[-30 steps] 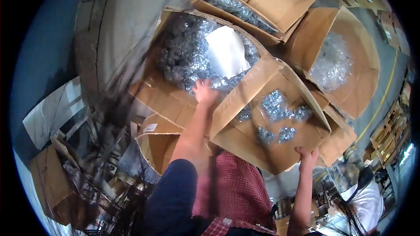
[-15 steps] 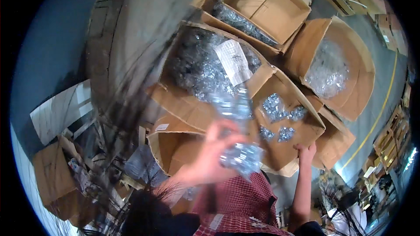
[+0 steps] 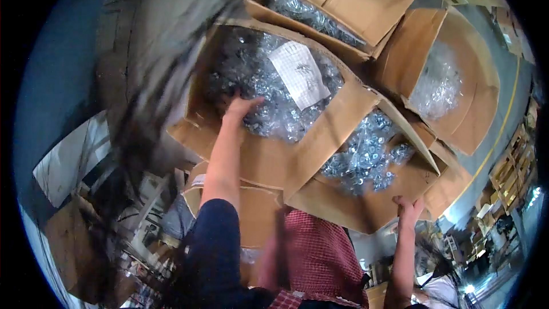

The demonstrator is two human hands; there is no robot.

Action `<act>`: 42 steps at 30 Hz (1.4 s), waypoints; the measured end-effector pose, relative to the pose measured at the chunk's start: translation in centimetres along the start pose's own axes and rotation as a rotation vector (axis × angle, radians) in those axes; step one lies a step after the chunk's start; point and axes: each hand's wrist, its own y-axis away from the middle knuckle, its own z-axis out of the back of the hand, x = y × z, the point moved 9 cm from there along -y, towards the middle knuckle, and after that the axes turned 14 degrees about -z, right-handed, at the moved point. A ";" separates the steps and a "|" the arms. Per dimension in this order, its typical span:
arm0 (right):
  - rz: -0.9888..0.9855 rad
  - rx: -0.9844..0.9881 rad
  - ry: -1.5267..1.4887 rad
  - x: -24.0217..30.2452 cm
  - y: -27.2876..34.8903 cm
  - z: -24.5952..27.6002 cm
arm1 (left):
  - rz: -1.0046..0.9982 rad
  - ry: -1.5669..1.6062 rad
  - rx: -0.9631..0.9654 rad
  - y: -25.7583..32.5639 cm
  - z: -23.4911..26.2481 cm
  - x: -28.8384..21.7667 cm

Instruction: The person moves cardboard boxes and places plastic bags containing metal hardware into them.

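Your left hand (image 3: 240, 107) reaches, fingers spread, into the large cardboard box (image 3: 257, 160), touching the clear bagged parts (image 3: 269, 109). Your right hand (image 3: 409, 209) grips the rim of the smaller box (image 3: 366, 206).

The left hand (image 3: 240, 107) reaches into a large cardboard box (image 3: 257, 160) filled with clear bags of small metal parts (image 3: 269, 109), fingers touching the bags just left of a white paper sheet (image 3: 299, 73). To the right and nearer, the right hand (image 3: 409, 209) grips the near edge of a smaller open box (image 3: 360, 209) holding similar bagged parts (image 3: 363, 157).
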 end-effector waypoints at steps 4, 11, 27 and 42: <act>-0.202 0.000 0.067 -1.7 0.0 0.5 | 0.231 -0.058 -0.197 2.4 -1.1 -2.0; -0.115 -0.047 -0.014 1.6 1.4 -0.8 | -0.017 -0.029 -0.300 4.9 2.1 -3.8; 0.031 -0.086 0.126 1.8 0.7 0.1 | -1.017 0.488 0.044 32.5 16.1 -33.3; -0.117 -0.015 0.011 1.1 1.1 -1.2 | -0.378 -0.436 0.256 -4.1 4.3 -10.8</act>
